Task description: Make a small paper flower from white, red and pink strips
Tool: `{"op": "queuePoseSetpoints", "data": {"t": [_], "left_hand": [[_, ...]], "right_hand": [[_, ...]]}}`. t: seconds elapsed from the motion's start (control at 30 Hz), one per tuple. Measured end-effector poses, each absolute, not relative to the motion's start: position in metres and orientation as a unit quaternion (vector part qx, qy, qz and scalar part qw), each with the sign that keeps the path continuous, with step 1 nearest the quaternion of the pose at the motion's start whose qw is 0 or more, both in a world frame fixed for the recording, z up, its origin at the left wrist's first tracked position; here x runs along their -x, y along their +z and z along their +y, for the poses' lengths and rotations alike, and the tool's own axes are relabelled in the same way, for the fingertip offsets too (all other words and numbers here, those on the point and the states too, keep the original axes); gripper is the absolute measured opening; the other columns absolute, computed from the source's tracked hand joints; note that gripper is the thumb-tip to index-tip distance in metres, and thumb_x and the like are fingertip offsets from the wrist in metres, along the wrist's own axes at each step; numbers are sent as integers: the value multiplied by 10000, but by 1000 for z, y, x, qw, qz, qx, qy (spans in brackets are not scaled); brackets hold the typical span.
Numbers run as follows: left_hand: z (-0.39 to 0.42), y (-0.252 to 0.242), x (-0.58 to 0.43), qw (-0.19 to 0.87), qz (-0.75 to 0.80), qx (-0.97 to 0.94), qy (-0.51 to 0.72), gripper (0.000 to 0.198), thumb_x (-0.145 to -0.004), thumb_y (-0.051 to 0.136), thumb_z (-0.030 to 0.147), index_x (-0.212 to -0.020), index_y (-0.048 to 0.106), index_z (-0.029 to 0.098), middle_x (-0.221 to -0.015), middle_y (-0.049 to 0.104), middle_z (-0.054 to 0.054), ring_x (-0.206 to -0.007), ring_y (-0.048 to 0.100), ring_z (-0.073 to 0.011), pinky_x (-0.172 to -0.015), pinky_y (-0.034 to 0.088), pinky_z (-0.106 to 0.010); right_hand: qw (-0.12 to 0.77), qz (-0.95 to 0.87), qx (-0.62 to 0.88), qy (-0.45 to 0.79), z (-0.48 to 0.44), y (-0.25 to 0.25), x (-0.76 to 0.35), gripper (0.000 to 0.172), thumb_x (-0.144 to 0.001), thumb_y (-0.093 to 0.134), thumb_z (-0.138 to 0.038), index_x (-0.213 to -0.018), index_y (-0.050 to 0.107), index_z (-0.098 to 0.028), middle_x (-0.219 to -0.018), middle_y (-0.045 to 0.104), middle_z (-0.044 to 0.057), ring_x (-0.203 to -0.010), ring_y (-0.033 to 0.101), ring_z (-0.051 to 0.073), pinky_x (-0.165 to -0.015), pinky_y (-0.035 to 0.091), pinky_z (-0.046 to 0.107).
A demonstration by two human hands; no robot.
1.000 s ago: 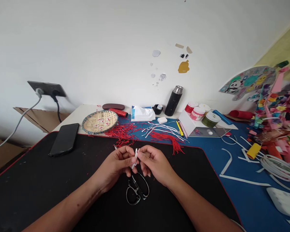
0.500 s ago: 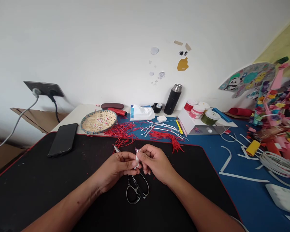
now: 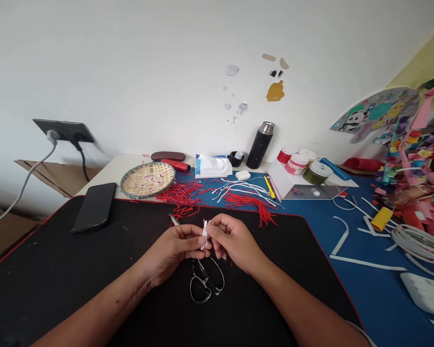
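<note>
Strip (image 3: 204, 234): white, narrow, partly hidden, folds unclear; pinched by left hand (image 3: 181, 245) and right hand (image 3: 236, 239) over black mat (image 3: 75, 270). Scissors (image 3: 206, 279) below: looped handles visible, blades mostly covered by left hand. Beyond: thin red cords (image 3: 255, 206).

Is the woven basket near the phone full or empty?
Neither: the woven basket holds scattered red-and-white bits, with bare weave showing between them.

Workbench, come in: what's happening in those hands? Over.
Left grip pinching small folded white strip. Right grip pinching its upper end. Dark-handled metal scissors on red-edged black mat, partly beneath left grip, possibly in the way.
</note>
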State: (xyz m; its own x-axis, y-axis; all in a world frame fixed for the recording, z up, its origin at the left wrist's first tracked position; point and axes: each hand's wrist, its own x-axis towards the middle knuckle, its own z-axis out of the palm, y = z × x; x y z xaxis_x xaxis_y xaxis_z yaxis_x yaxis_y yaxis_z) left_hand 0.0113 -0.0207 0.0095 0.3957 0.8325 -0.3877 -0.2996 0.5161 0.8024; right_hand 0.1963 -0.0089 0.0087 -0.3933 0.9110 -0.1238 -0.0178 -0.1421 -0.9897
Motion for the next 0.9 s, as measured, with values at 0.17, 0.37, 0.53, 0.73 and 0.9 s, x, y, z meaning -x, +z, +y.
{"op": "queuePoseSetpoints", "data": {"t": [0.17, 0.37, 0.53, 0.73, 0.9], "left_hand": [[-20, 8, -11, 768, 410, -323, 372, 299, -639, 979, 313, -790, 798, 129, -778, 789, -64, -680, 726, -147, -674, 597, -215], [-20, 8, -12, 767, 409, -322, 375, 290, -642, 980, 304, -785, 796, 131, -783, 789, -62, -679, 726, -141, -677, 601, -208], [-20, 6, -10, 757, 409, -326, 392, 291, -646, 980, 297, -803, 802, 128, -787, 794, -59, -678, 726, -133, -680, 603, -198], [-17, 6, -8, 739, 416, -317, 425, 300, -632, 987, 276, -818, 796, 138, -759, 791, -42, -704, 740, -139, -682, 608, -190], [-16, 6, -8, 732, 409, -330, 433, 289, -643, 981, 276, -823, 793, 149, -749, 786, -27, -688, 738, -132, -676, 609, -188]], "right_hand": [[360, -543, 418, 634, -9, 9, -197, 400, -900, 665, -579, -896, 601, -185, -536, 579, -60, -398, 493, 86, -394, 341, 192], [362, -545, 411, 635, -8, 9, -197, 382, -905, 668, -554, -894, 598, -179, -542, 578, -60, -398, 494, 81, -387, 342, 183], [361, -541, 409, 641, -8, 7, -197, 350, -897, 680, -517, -955, 600, -181, -602, 612, -54, -397, 509, 78, -372, 341, 176], [346, -554, 424, 627, -10, 6, -197, 286, -908, 677, -457, -921, 597, -183, -566, 583, -67, -396, 501, 72, -374, 347, 165], [340, -561, 419, 629, -10, 9, -197, 255, -926, 656, -432, -917, 608, -182, -584, 591, -58, -408, 510, 70, -377, 351, 161]]}}
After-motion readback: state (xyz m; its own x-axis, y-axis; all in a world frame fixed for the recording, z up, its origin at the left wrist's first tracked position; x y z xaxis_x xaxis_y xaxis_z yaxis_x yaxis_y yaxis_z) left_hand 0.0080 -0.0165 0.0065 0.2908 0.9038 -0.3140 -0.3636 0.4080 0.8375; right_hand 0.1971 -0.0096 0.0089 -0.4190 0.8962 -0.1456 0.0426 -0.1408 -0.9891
